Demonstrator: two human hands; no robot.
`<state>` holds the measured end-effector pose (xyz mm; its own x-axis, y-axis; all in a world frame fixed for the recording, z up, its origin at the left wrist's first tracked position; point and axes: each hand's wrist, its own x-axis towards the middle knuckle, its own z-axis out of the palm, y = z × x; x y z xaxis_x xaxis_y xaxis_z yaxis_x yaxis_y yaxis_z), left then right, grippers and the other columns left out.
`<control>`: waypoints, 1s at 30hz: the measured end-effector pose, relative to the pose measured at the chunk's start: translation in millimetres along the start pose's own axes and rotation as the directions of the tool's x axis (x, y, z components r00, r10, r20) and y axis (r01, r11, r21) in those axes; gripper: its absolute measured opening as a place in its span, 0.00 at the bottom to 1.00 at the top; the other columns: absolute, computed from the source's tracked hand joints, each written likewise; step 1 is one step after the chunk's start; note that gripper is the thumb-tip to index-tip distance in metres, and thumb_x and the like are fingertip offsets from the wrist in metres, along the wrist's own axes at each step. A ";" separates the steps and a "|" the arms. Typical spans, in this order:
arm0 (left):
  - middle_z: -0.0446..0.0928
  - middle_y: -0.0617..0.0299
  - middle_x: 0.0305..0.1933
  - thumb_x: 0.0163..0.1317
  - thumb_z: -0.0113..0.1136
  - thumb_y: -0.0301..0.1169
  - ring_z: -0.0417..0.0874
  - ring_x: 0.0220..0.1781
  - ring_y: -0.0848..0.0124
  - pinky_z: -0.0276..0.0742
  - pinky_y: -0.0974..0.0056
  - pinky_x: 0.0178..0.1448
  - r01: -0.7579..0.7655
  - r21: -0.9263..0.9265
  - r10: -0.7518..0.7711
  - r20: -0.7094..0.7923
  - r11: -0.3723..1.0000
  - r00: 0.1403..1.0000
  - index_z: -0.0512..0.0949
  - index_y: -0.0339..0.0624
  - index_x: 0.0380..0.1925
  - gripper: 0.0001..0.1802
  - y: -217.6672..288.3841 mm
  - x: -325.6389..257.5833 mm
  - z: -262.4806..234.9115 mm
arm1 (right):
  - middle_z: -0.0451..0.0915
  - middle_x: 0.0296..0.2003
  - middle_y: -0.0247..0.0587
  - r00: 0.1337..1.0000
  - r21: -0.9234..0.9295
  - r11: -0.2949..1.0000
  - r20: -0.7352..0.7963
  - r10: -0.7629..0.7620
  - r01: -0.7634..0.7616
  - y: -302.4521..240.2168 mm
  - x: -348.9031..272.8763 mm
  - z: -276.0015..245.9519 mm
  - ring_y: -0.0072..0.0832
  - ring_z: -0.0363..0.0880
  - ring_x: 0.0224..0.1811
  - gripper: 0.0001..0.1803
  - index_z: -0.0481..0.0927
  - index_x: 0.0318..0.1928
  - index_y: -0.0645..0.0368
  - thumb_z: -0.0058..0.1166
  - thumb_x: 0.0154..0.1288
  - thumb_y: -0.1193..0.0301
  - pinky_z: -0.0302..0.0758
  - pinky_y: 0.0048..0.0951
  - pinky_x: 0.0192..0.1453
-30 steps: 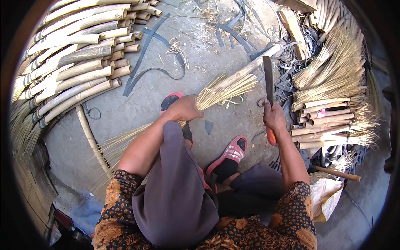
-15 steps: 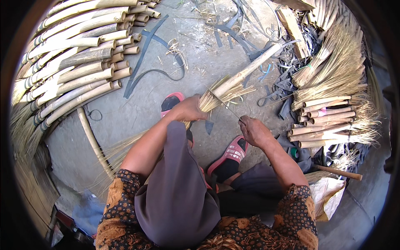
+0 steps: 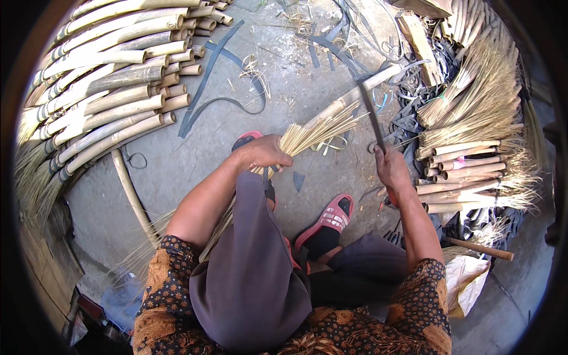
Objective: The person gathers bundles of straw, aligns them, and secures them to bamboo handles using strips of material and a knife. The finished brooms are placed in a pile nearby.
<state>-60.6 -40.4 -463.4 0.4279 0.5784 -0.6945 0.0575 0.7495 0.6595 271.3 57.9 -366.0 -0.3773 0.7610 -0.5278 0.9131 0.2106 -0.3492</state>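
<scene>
My left hand (image 3: 266, 152) is closed around a bundle of straw stalks (image 3: 305, 135), left of centre. The stalks' cut ends fan out to the upper right along a pale bamboo pole (image 3: 343, 105), which slants away from me. Behind my left hand the bundle's long thin bristles run back under my forearm and raised knee. My right hand (image 3: 391, 168) is closed on a long, dark-bladed knife (image 3: 371, 113). The blade points away from me, apart from the straw, and its far end appears to overlap the pole. A bit of orange shows by my right wrist.
Bamboo-handled brooms (image 3: 118, 89) are stacked at the left. On the right lie straw bundles (image 3: 473, 100), short bamboo pieces (image 3: 467, 171) and tangled dark strips (image 3: 405, 118). Loose strips (image 3: 219, 53) curl on the concrete floor (image 3: 278, 77). A bamboo stick (image 3: 135, 198) lies left of my arm.
My right hand has moved up and to the right, taking the knife off the straw it was crossing. My left hand keeps its hold, and the straw ends now spread more over the pole.
</scene>
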 end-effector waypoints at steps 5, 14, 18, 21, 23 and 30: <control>0.81 0.66 0.30 0.57 0.69 0.25 0.81 0.31 0.76 0.75 0.67 0.37 -0.027 -0.042 0.029 0.060 0.999 0.998 0.83 0.36 0.43 0.13 -9.8 14.8 5.4 | 0.82 0.37 0.68 0.971 -0.159 0.978 0.217 -0.099 0.135 -3.5 -6.3 10.5 0.67 0.81 0.44 0.10 0.76 0.49 0.63 0.51 0.75 0.68 0.76 0.61 0.47; 0.85 0.61 0.38 0.58 0.75 0.34 0.85 0.36 0.72 0.80 0.63 0.43 -0.111 -0.091 0.122 0.135 0.990 0.983 0.81 0.33 0.51 0.24 -18.6 14.2 -2.2 | 0.84 0.37 0.66 0.934 -0.049 0.988 0.338 -0.119 0.143 -35.9 -18.1 36.4 0.66 0.84 0.43 0.12 0.75 0.47 0.65 0.48 0.77 0.67 0.79 0.60 0.49; 0.86 0.48 0.44 0.56 0.77 0.43 0.89 0.43 0.56 0.82 0.56 0.51 -0.003 0.440 0.131 -0.262 0.898 0.956 0.78 0.31 0.55 0.33 -9.7 -4.3 20.8 | 0.84 0.37 0.66 0.949 -0.025 0.987 0.279 -0.143 0.156 -35.5 -17.9 45.5 0.66 0.83 0.43 0.12 0.75 0.47 0.64 0.49 0.77 0.66 0.79 0.60 0.49; 0.86 0.40 0.47 0.56 0.76 0.45 0.89 0.47 0.47 0.82 0.53 0.54 0.222 0.617 0.112 -0.455 0.755 0.883 0.79 0.32 0.53 0.33 -3.7 -10.0 37.2 | 0.84 0.37 0.66 0.952 0.010 0.983 0.249 -0.179 0.182 -32.3 -15.8 47.9 0.66 0.83 0.43 0.13 0.76 0.47 0.65 0.49 0.78 0.66 0.79 0.59 0.48; 0.86 0.39 0.45 0.56 0.74 0.45 0.88 0.46 0.44 0.82 0.51 0.54 0.261 0.648 0.094 -0.459 0.716 0.884 0.80 0.31 0.49 0.30 -1.3 -8.5 35.9 | 0.84 0.36 0.67 0.947 0.067 0.980 0.252 -0.201 0.190 -27.7 -12.1 44.7 0.65 0.83 0.42 0.13 0.77 0.48 0.65 0.48 0.79 0.65 0.79 0.58 0.46; 0.86 0.56 0.34 0.54 0.71 0.34 0.86 0.37 0.67 0.81 0.60 0.45 0.042 0.278 -0.016 -0.095 0.960 0.995 0.83 0.32 0.45 0.21 -9.1 1.3 -1.2 | 0.84 0.34 0.66 0.990 0.058 0.996 -0.121 0.072 -0.065 0.2 3.1 14.8 0.65 0.83 0.41 0.13 0.77 0.49 0.65 0.50 0.79 0.65 0.78 0.57 0.45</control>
<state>-61.6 -46.0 -470.7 0.3393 0.5940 -0.7294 0.3238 0.6542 0.6835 268.0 51.3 -379.2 -0.2893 0.8430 -0.4536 0.9252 0.1247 -0.3583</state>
